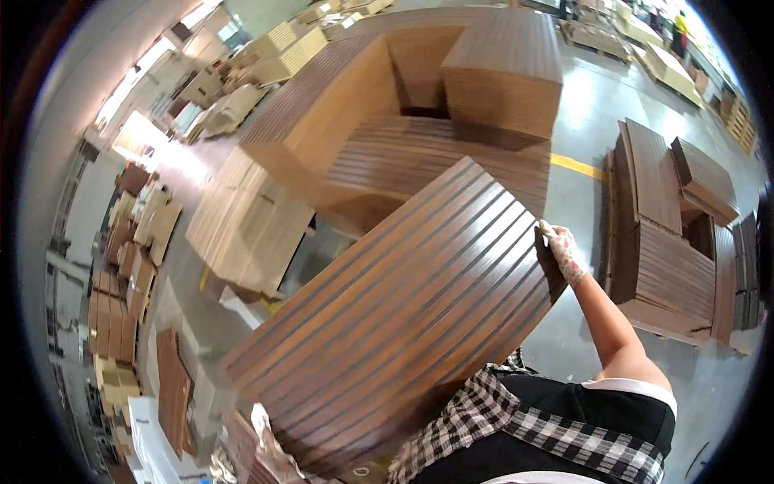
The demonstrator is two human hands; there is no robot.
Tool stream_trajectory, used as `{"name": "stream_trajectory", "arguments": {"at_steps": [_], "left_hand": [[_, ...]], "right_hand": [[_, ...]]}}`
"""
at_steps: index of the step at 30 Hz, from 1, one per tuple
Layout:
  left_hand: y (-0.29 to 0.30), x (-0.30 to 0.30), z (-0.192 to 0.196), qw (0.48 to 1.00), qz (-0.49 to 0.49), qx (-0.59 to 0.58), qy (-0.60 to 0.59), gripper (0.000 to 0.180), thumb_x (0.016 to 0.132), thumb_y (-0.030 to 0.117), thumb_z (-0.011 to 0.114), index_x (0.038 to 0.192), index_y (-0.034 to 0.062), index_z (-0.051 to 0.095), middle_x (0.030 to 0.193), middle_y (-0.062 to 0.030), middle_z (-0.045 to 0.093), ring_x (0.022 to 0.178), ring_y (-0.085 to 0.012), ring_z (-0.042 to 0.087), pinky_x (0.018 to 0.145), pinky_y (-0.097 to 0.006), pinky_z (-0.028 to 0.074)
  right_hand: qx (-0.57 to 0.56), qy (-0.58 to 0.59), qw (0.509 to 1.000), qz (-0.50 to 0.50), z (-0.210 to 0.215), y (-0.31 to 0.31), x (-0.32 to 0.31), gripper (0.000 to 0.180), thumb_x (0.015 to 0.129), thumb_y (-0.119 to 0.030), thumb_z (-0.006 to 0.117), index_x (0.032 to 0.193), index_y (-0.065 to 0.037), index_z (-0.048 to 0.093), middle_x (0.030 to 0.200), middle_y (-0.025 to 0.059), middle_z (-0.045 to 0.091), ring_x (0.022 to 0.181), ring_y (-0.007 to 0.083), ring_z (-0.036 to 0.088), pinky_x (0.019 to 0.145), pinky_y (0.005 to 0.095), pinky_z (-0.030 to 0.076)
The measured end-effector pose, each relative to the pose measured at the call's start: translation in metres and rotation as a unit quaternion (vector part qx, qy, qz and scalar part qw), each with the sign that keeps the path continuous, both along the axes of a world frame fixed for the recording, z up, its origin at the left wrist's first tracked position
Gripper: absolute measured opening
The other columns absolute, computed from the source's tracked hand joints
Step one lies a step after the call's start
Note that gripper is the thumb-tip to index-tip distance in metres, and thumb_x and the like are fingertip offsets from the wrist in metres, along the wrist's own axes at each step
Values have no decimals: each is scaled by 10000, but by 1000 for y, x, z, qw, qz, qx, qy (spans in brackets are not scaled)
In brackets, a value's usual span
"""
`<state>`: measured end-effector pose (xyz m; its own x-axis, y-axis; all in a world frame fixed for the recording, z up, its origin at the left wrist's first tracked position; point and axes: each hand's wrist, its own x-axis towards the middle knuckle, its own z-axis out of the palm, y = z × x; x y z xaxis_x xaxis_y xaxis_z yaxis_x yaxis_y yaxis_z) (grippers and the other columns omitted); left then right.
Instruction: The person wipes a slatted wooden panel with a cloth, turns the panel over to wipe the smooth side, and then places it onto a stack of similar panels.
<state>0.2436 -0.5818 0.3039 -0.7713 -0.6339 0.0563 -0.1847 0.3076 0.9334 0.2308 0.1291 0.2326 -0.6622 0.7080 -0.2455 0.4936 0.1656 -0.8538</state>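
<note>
A large brown wood-grain panel (395, 319) with dark parallel grooves is held tilted in front of my body, its face catching the light. My right hand (564, 254), in a pale glove with reddish marks, is closed around the panel's right edge near the upper right corner. At the lower left, my left hand (268, 438) in a whitish glove grips the opposite end; its fingers are partly hidden. Just beyond the panel, similar grooved boards (451, 149) lie in a low layer with taller stacks (504, 81) around them.
Pale boards (250, 222) are stacked left of the large pile. More brown panels (673, 258) stand on the right, past a yellow floor line (577, 166). A brown board (173, 391) lies at the lower left. Stacked cartons (113, 315) line the far left.
</note>
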Motion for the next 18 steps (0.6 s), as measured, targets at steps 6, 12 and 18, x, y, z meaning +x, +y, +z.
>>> {"name": "stream_trajectory", "arguments": {"at_steps": [6, 12, 18], "left_hand": [[86, -179, -36, 967, -221, -124, -15, 278, 885, 299, 624, 840, 25, 627, 721, 8, 503, 542, -104, 401, 436, -301, 321], [208, -322, -36, 936, -324, -11, -137, 304, 909, 317, 595, 754, 55, 596, 618, 13, 447, 531, -88, 347, 406, -278, 237], [305, -442, -59, 892, -421, 74, -147, 183, 918, 239, 585, 874, 68, 635, 671, 58, 503, 469, -53, 296, 380, -260, 196]], "right_hand": [[-32, 48, 982, -177, -68, 91, 59, 499, 912, -455, 557, 998, 17, 692, 779, 67, 661, 739, 167, 588, 711, 317, 462], [-81, 143, 946, -279, -88, 106, 102, 426, 922, -398, 582, 790, -6, 682, 696, -18, 617, 618, 83, 513, 604, 262, 430], [-30, 93, 924, -369, -94, 96, 92, 417, 928, -386, 573, 676, -55, 596, 643, -56, 507, 607, 75, 407, 577, 262, 367]]}}
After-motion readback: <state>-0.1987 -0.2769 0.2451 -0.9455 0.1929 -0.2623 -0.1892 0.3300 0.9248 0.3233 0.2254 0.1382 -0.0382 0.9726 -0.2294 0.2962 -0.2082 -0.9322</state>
